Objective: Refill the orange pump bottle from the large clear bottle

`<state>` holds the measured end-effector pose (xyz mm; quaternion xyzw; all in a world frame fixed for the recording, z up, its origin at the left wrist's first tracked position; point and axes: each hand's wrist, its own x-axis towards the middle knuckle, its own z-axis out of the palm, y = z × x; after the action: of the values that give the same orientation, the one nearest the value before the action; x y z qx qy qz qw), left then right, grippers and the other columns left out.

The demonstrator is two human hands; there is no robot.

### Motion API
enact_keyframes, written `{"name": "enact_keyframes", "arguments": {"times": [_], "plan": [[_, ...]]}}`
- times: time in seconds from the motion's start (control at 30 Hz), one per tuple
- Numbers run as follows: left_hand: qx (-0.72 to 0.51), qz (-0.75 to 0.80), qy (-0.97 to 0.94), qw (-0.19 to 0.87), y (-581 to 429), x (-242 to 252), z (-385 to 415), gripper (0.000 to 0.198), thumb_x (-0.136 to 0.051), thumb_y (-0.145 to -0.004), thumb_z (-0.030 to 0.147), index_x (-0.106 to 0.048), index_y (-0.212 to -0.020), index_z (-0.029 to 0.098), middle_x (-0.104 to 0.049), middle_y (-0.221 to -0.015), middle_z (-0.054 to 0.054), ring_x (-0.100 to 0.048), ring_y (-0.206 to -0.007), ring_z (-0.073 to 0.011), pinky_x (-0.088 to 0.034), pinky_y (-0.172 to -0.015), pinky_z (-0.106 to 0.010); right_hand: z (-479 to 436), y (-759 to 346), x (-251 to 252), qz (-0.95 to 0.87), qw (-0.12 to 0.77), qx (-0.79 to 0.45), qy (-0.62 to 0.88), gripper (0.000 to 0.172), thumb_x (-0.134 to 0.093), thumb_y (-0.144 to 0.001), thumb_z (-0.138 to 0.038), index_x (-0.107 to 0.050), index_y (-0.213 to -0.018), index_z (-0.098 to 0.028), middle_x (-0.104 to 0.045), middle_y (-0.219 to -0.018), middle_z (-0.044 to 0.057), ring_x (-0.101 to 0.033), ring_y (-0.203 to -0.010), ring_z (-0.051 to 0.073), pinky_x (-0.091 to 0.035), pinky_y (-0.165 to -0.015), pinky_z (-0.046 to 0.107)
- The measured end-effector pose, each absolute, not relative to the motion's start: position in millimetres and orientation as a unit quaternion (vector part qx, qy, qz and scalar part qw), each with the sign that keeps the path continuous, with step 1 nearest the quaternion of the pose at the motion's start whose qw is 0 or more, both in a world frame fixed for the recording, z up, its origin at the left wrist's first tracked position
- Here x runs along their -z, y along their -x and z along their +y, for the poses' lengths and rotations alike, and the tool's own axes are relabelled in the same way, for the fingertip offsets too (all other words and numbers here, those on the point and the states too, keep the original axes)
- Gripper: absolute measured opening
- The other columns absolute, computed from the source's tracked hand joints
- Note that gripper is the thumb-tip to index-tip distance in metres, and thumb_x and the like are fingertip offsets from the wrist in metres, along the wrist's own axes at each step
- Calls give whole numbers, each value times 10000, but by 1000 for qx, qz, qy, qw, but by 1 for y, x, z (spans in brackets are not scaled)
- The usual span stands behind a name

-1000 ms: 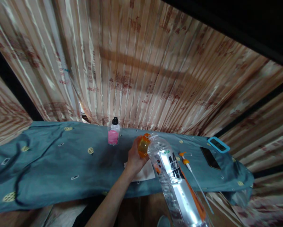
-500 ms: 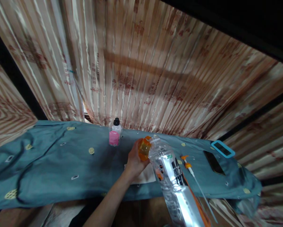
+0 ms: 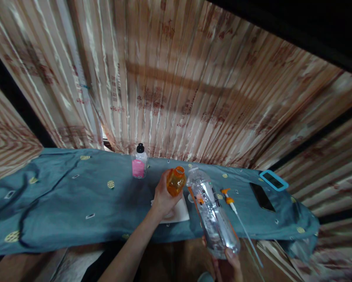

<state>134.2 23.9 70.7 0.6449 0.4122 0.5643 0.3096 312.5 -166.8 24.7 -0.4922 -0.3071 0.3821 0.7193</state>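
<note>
My left hand (image 3: 163,199) is wrapped round a small orange see-through bottle (image 3: 176,182), which has no cap and tilts with its mouth up. My right hand (image 3: 225,262) grips the base of a large clear plastic bottle (image 3: 212,211) with a silver, black and orange label. The large bottle slants up to the left, its neck just right of the orange bottle and apart from it. A white tissue or cloth (image 3: 178,213) lies beneath my left hand. To the right rests an orange and white pump head (image 3: 229,200) with a long thin tube.
A clear bottle with a pink label and black cap (image 3: 139,166) stands at the back. On the right lie a dark phone (image 3: 262,197) and a blue-framed device (image 3: 273,180). The teal patterned cloth (image 3: 61,196) covers the surface, with a curtain (image 3: 158,78) behind.
The large bottle has tipped back and swung away from the orange bottle's mouth, and my right hand has come into view at its base. The orange bottle has turned slightly more upright.
</note>
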Motion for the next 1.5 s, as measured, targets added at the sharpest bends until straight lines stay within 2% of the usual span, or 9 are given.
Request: {"name": "enact_keyframes", "arguments": {"times": [0.23,0.37,0.5,0.73,0.87,1.0,1.1,1.33,1.5], "plan": [[-550,408,-664,301,-125,-68,25,715,-767,-744,216,-465,-1392,214,-709,-1362,-137,-721,-1271,-305,-589,-1102,-498,-122,-318,-15,-161,764,-530,331,514,-842,-728,-480,-748,-1224,-384,-855,-1103,43,-831,-948,311,-695,-827,505],[-540,419,-663,306,-123,-65,22,785,-785,-740,217,-432,-1442,211,-674,-1420,-153,-703,-1298,-309,-580,-1120,-502,-112,-313,-48,-64,778,-532,328,547,-965,-459,-473,-825,-962,-310,-854,-947,37,-827,-807,315,-685,-624,403],[-537,417,-666,306,-123,-64,20,797,-801,-747,227,-427,-1451,228,-673,-1418,-135,-704,-1294,-298,-583,-1116,-489,-105,-312,-78,23,750,-566,342,696,-994,-251,-480,-825,-906,-316,-834,-847,35,-758,-622,213,-625,-506,281],[-551,423,-670,261,-128,-62,19,754,-827,-744,247,-483,-1415,234,-668,-1390,-132,-679,-1301,-317,-559,-1128,-516,-109,-353,-96,-38,705,-578,409,896,-958,-236,-580,-818,-1042,-215,-817,-834,145,-682,-573,194,-574,-451,267],[-553,429,-675,232,-129,-59,21,740,-841,-712,240,-516,-1377,235,-671,-1330,-112,-673,-1268,-329,-560,-1108,-544,-119,-372,-79,-42,690,-596,409,724,-955,-313,-548,-822,-963,-257,-822,-835,117,-690,-606,211,-581,-469,298],[-550,424,-684,222,-129,-58,21,745,-834,-723,245,-505,-1391,231,-662,-1334,-115,-666,-1266,-327,-565,-1101,-538,-129,-380,-49,-15,704,-571,422,649,-862,-397,-663,-812,-872,-224,-827,-835,165,-695,-561,202,-552,-435,280],[-546,423,-686,229,-127,-59,19,731,-827,-744,257,-494,-1394,228,-656,-1345,-120,-660,-1280,-327,-559,-1110,-536,-136,-386,-38,-47,673,-616,407,567,-873,-450,-631,-813,-837,-222,-834,-857,168,-751,-622,263,-607,-511,357],[-547,414,-688,234,-126,-59,18,765,-849,-715,234,-500,-1395,226,-659,-1345,-120,-659,-1277,-332,-565,-1096,-538,-141,-381,-44,-33,675,-606,419,602,-938,-378,-575,-852,-884,-262,-848,-812,107,-756,-570,252,-582,-444,298],[-551,403,-694,228,-127,-58,20,758,-860,-717,267,-508,-1387,232,-669,-1339,-115,-670,-1258,-331,-575,-1080,-533,-146,-373,-56,-115,681,-590,419,557,-970,-534,-575,-853,-977,-259,-858,-880,103,-784,-645,219,-612,-525,238]]}}
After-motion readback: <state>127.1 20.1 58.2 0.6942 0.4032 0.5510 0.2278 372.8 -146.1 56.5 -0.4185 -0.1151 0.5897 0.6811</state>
